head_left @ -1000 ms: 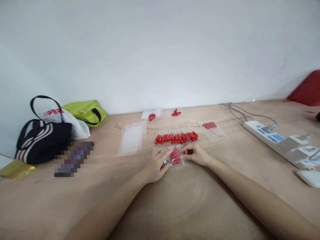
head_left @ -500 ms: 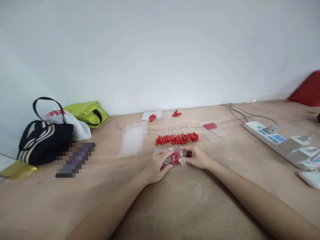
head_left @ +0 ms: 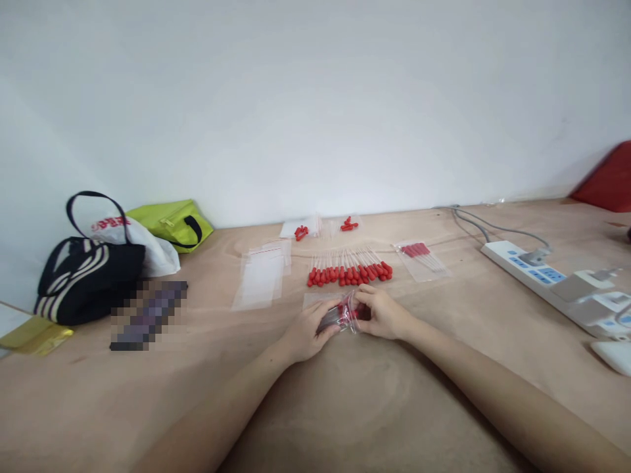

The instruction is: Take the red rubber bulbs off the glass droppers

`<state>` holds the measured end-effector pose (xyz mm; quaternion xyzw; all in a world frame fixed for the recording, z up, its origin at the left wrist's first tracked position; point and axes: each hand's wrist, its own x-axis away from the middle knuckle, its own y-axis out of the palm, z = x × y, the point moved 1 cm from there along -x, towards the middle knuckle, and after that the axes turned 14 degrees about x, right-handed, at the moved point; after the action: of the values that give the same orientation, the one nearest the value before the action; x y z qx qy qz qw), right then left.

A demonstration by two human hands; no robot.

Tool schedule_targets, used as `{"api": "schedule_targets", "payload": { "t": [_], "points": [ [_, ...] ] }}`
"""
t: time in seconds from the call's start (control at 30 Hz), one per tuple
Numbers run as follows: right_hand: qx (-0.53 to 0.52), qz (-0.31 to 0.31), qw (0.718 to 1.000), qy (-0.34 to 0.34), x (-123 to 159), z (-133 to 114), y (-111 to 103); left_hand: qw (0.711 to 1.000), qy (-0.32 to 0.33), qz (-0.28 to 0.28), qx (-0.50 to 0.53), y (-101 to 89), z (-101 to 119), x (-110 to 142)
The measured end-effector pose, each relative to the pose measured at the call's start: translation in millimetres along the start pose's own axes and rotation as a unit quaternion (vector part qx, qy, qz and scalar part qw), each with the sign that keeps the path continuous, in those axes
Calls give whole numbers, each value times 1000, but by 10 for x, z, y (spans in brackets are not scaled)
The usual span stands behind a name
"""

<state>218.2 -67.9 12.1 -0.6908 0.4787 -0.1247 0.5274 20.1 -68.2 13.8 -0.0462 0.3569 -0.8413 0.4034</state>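
Between my hands is a clear zip bag (head_left: 348,315) with red-tipped sticks inside, low over the table. My left hand (head_left: 311,328) is closed round the bag's left part, thumb below and fingers above. My right hand (head_left: 382,312) grips the bag's right end, its fingers curled; the plastic is creased there and partly hidden. Just beyond my hands, a row of red-tipped sticks (head_left: 349,272) lies with the red ends toward me. To its left are several flat clear zip bags (head_left: 259,279). A filled clear bag (head_left: 422,259) with red-tipped sticks lies on the right.
Small red-tipped bundles (head_left: 301,232) lie by the wall. At left stand a black bag (head_left: 91,279), a white bag (head_left: 162,253), a lime-green bag (head_left: 172,220) and a blurred dark object (head_left: 150,315). A white power strip (head_left: 522,266) with plugs and cables is at right.
My right hand has moved slightly left onto the bag's end, and its fingers have curled further over it. The plastic there has creased. My left hand has stayed in place.
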Motion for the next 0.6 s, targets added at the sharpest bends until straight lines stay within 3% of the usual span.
{"api": "schedule_targets", "payload": {
  "t": [0.2, 0.33, 0.6],
  "points": [
    [20, -16, 998, -58, 13, -7, -37, 1000, -14, -11, 19, -5, -4, -3],
    [70, -20, 997, -41, 17, -6, -17, 1000, -20, -9, 18, -3, -14, -2],
    [60, -11, 997, -50, -9, 7, 14, 999, -26, -1, 27, -7, -12, 5]
  ]
}}
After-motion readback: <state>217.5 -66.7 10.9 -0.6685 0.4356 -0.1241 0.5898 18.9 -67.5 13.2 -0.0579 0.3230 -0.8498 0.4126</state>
